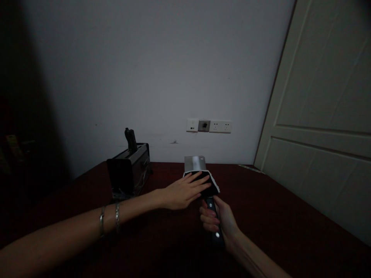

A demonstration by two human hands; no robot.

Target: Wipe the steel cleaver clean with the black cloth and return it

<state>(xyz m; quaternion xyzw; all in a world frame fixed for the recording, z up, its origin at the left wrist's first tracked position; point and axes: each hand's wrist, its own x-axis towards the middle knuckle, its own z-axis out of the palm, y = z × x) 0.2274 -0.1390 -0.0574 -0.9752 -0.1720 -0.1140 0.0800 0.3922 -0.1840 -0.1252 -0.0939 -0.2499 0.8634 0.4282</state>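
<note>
Looking forward and down, we are facing a grey wall (162,69) that is filling most of the upper frame, while a dark red table (269,216) is stretching across the lower half. A panelled door (321,88) is standing along the right side, and a dark box (124,173) is sitting at centre left, with black handles (131,139) sticking up from its top. Our left hand (182,193) is resting near the lower centre, fingers spread and grasping nothing. Our right hand (227,222), just right of it, is clenching the handle (218,240) of a broad knife (194,164). That knife is lying at lower centre, its long axis running up the frame and slightly left from the right fingers, so the left hand is being the nearer one to the blade. What looks like a black cloth (213,187) with a white edge is covering part of the blade under the left fingers. Pale wall sockets (220,126) are showing above, and bracelets (117,217) are circling our left wrist.
</note>
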